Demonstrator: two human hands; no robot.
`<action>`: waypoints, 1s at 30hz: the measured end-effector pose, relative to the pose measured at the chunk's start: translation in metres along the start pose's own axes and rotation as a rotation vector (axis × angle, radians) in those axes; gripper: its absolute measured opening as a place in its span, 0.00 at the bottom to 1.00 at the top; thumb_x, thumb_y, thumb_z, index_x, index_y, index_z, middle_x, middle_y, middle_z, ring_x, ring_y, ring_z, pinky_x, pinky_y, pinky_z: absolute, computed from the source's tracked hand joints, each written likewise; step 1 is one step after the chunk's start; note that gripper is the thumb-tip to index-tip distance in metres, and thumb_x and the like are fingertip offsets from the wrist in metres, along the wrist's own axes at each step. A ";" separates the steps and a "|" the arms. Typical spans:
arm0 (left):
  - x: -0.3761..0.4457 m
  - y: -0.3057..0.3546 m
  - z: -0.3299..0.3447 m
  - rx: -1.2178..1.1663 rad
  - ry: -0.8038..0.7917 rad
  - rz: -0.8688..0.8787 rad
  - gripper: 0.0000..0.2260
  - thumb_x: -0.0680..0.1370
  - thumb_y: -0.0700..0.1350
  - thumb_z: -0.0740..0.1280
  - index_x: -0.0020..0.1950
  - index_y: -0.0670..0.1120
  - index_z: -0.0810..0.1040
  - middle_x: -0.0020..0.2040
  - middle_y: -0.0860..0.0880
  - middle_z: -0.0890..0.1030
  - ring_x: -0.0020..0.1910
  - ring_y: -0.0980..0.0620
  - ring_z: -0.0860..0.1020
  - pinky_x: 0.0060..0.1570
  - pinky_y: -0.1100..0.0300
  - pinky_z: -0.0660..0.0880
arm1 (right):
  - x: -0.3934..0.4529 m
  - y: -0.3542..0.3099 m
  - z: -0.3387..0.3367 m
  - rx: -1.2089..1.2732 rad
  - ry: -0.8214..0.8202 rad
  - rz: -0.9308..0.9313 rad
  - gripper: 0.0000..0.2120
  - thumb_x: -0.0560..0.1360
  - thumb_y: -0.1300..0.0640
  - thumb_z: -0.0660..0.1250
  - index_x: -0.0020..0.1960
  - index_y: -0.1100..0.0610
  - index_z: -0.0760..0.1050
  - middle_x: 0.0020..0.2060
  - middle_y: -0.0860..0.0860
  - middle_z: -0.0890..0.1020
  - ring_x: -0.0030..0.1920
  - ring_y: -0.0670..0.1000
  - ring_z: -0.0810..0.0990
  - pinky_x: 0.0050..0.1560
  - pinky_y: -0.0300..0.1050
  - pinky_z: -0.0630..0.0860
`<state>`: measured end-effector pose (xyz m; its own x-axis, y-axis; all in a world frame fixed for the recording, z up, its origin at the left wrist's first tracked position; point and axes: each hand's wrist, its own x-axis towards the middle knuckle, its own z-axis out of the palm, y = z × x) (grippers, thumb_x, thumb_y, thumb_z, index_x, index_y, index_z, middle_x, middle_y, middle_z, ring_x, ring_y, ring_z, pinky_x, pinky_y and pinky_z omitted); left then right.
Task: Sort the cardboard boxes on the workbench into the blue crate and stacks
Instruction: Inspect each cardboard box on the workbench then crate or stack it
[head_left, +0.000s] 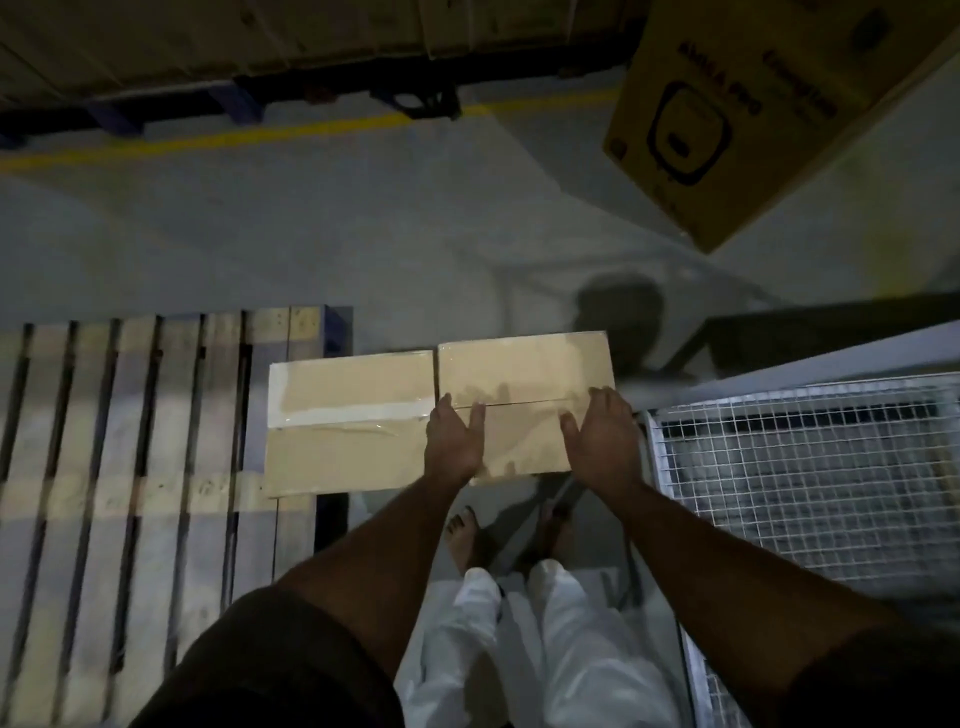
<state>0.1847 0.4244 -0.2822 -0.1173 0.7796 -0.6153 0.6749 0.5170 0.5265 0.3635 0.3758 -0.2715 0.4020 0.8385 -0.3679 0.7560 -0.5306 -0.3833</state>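
Two plain brown cardboard boxes sit side by side below me. The left box, sealed with clear tape, rests on the corner of a wooden pallet. The right box touches it and is held between my hands. My left hand grips its left edge at the seam between the boxes, thumb on top. My right hand grips its right edge, thumb also on top. What lies under the right box is hidden.
A wire mesh cage stands close on the right. A large yellow printed carton hangs in view at the upper right. Across the grey floor run a yellow line and loaded pallets. My feet stand just behind the boxes.
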 end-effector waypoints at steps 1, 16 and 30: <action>0.010 -0.002 0.008 -0.034 0.016 -0.035 0.32 0.84 0.59 0.58 0.80 0.40 0.59 0.78 0.40 0.64 0.77 0.41 0.63 0.75 0.49 0.61 | 0.011 0.006 0.006 0.008 -0.015 0.019 0.24 0.80 0.49 0.64 0.69 0.64 0.69 0.67 0.62 0.73 0.68 0.61 0.70 0.66 0.55 0.68; 0.050 -0.019 0.073 -0.057 0.235 -0.323 0.29 0.81 0.51 0.66 0.77 0.38 0.62 0.75 0.39 0.66 0.74 0.41 0.64 0.73 0.49 0.60 | 0.087 0.066 0.050 0.134 -0.242 0.194 0.26 0.81 0.46 0.63 0.70 0.62 0.65 0.66 0.61 0.71 0.67 0.62 0.69 0.64 0.54 0.69; 0.036 -0.002 0.071 -0.037 0.252 -0.513 0.31 0.80 0.66 0.60 0.70 0.41 0.73 0.67 0.37 0.71 0.67 0.38 0.69 0.66 0.45 0.66 | 0.105 0.050 0.012 0.237 0.016 0.168 0.33 0.75 0.44 0.70 0.71 0.62 0.66 0.67 0.61 0.73 0.66 0.62 0.70 0.67 0.58 0.66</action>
<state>0.2306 0.4264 -0.3475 -0.5963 0.4835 -0.6408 0.4604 0.8599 0.2204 0.4375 0.4357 -0.3396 0.5212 0.7372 -0.4300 0.5368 -0.6749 -0.5063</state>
